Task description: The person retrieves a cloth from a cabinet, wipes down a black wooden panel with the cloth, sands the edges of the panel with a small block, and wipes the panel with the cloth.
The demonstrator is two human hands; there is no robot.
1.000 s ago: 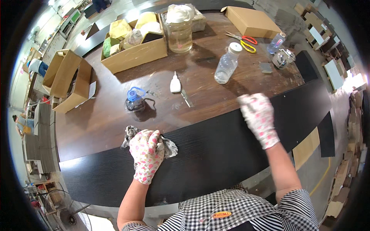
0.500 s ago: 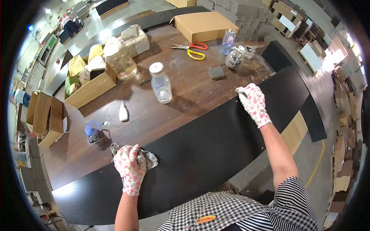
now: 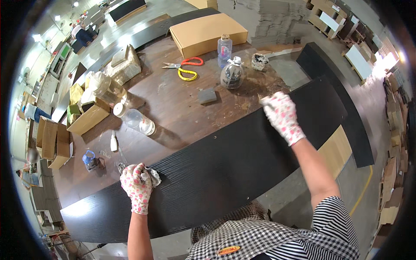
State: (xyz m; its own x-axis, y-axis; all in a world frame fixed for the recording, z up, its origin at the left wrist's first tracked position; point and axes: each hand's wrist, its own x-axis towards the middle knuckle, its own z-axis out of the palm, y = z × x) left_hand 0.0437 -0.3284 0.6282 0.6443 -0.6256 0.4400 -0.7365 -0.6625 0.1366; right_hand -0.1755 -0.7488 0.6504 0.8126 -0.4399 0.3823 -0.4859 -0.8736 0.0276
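A long black wood-grain board [image 3: 225, 164] lies across the near side of the brown table. My left hand [image 3: 137, 184], in a white glove with pink dots, is closed on a crumpled grey rag [image 3: 153, 177]. It presses the rag to the board near the far edge, on the left part. Farther right, my right hand [image 3: 281, 117] wears a matching glove. Its fingers are curled over the board's far edge, and their tips are partly hidden.
On the brown table [image 3: 182, 125] stand a clear bottle [image 3: 138, 121], a blue-capped bottle [image 3: 90, 161], a small white bottle [image 3: 114, 142] and a round jar [image 3: 232, 76]. Scissors [image 3: 184, 68], a grey block [image 3: 207, 96] and a flat cardboard box [image 3: 209, 32] lie farther back. An open box [image 3: 91, 120] stands left.
The view has swung, so the table things appear farther left. My left hand has shifted slightly left with the rag. My right hand keeps its hold on the board's edge.
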